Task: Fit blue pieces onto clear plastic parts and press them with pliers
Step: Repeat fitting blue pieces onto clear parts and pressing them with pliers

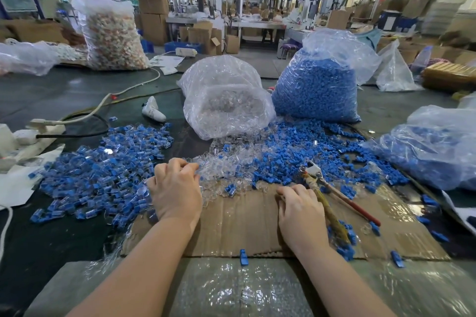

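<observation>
A factory floor: bulk bags (318,87) of parts, stacked cartons (153,17), workbenches (257,24).

Bare cardboard (247,224) lies open between my hands; loose blue pieces (283,157), clear parts (221,170) and two bags (226,100) crowd ahead, pliers (332,195) block rightward.

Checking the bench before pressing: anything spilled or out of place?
Yes. A clear plastic bag of clear parts lies tipped, mouth open, parts spilling toward the brown cardboard sheet. Loose small blue plastic pieces are strewn around the red-handled pliers.
</observation>
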Tool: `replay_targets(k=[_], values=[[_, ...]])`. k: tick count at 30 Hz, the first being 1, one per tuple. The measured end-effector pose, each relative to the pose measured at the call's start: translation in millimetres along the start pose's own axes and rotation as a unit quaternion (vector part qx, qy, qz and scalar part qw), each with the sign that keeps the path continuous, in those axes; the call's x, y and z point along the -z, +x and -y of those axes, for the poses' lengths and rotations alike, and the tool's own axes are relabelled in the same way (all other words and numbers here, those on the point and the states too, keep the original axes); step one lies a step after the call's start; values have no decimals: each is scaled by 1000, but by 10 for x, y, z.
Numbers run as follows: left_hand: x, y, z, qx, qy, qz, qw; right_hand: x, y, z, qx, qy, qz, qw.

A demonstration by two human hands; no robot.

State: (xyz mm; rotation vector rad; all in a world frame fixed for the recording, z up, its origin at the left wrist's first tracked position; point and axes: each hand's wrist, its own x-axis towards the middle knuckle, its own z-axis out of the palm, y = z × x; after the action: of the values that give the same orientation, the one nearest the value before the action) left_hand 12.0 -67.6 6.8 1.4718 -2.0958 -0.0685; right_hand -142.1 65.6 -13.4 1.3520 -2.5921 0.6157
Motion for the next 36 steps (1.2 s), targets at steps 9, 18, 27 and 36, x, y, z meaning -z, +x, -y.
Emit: replay_targets(k=[9, 18, 27, 36], values=[[-212, -261, -520, -170, -193, 90, 962, -41, 47, 16, -25, -37, 12, 999], [-326, -349, -770, -271, -56, 193, 942, -74, 129, 50, -29, -65, 104, 992], [-348, -387, -667, -244, -116, 126, 954, -65, 307, 69, -20, -49, 141, 989], [-342, -381, -644, -189, -145, 138, 962, -84, 320, 17, 61, -31, 43, 997]])
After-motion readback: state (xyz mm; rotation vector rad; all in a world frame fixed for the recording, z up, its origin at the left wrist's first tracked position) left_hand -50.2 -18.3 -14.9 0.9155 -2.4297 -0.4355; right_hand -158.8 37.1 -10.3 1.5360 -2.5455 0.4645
